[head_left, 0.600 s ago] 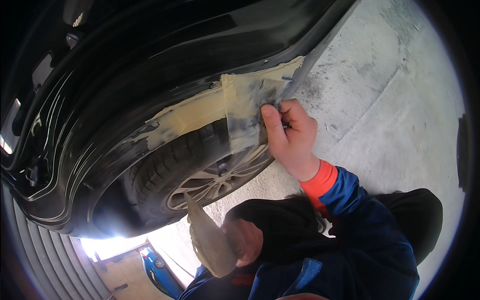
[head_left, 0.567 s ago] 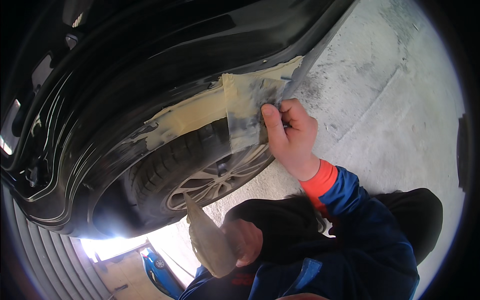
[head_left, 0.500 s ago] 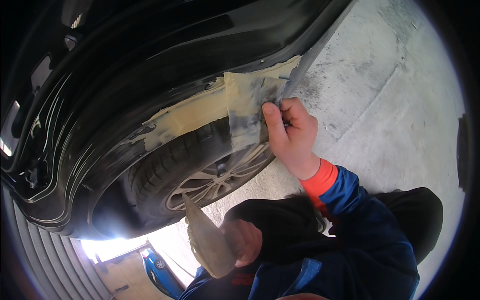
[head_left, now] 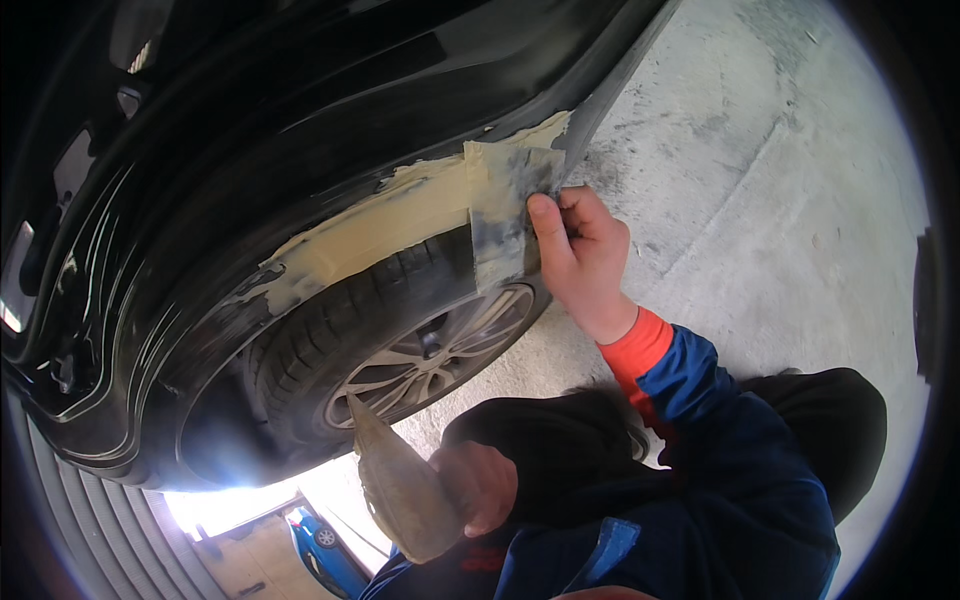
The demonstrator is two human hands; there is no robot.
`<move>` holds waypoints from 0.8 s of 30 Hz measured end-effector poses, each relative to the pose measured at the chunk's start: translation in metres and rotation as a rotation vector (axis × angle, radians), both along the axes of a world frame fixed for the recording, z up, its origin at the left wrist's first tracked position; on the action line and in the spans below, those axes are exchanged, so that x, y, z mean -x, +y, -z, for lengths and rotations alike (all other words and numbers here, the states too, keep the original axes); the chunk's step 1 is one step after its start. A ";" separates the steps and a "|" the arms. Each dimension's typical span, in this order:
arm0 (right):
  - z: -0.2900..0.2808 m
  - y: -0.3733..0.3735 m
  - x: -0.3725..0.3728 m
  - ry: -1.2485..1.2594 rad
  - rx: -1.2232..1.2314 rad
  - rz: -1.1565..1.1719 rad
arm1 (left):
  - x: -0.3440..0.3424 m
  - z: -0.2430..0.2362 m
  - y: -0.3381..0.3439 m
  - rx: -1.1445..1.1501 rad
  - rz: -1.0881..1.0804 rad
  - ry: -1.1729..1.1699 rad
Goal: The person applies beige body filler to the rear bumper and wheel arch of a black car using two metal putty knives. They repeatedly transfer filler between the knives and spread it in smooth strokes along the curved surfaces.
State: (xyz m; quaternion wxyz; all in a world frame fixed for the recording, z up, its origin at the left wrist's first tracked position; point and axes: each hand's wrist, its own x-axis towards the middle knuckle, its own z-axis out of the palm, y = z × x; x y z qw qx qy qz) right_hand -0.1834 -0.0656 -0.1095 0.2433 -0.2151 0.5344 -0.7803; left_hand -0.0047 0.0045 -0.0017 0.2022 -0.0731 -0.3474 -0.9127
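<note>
A band of beige body filler [head_left: 400,215] runs along the black fender [head_left: 250,200], over the wheel arch. My right hand [head_left: 588,255] pinches a thin, flexible spreader sheet [head_left: 502,215] between thumb and fingers. The sheet, smeared grey and beige, lies across the right part of the filler and hides what is beneath it. Lower down, my left hand [head_left: 480,487] grips a filler-caked board [head_left: 405,490], pointed at its upper end, in front of the wheel. The fingers behind this board are partly hidden.
Beneath the arch is the tyre [head_left: 330,320] with its spoked rim [head_left: 430,350]. Grey concrete floor [head_left: 740,230] stretches to the right. A ribbed grey panel [head_left: 110,510] and a blue car [head_left: 322,550] show at lower left. My dark-trousered knee [head_left: 830,430] is at right.
The spreader sheet has slid right along the fender, and more of the filler shows to its left. The board in my left hand has shifted slightly left in the picture.
</note>
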 end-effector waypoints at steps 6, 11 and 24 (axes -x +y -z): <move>0.011 0.003 0.006 0.012 -0.071 0.026 | 0.000 0.001 0.001 0.010 0.007 -0.008; 0.026 0.002 0.011 0.008 -0.104 0.081 | 0.002 -0.002 0.001 0.003 0.029 -0.013; 0.073 0.002 0.032 -0.052 -0.149 0.174 | 0.003 -0.004 0.004 0.000 -0.015 -0.010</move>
